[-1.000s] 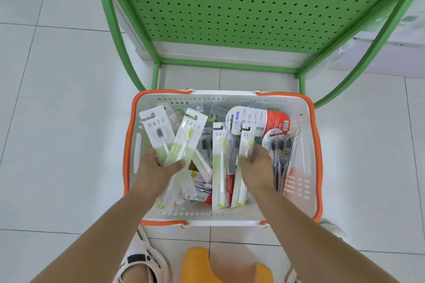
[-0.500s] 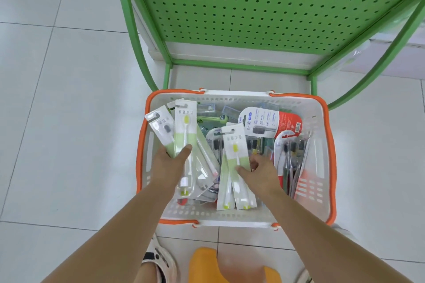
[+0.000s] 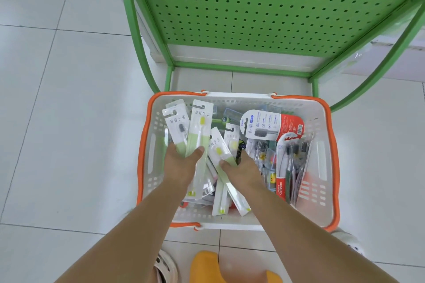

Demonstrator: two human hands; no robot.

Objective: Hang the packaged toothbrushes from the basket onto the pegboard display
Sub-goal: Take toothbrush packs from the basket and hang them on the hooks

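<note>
A white basket (image 3: 322, 202) with an orange rim stands on the floor, full of packaged toothbrushes. My left hand (image 3: 181, 163) grips two white-and-green packs: one with a yellow brush head (image 3: 200, 126), one with a black head (image 3: 176, 126). My right hand (image 3: 241, 170) pinches another white-and-green pack (image 3: 219, 147) that lies tilted over the pile. A red-and-white multipack (image 3: 271, 125) lies at the basket's back right. The green pegboard (image 3: 264, 2) rises right behind the basket, with no pegs or packs showing in this view.
The pegboard's green frame legs (image 3: 140, 37) flank the basket on both sides. White tiled floor (image 3: 69, 122) surrounds everything. A yellow stool (image 3: 220, 269) and my sandalled feet (image 3: 165, 269) are at the bottom edge.
My left hand has drawn its two packs upright and closer together. My right hand let one pack lie and now pinches a pack that has tilted to the left.
</note>
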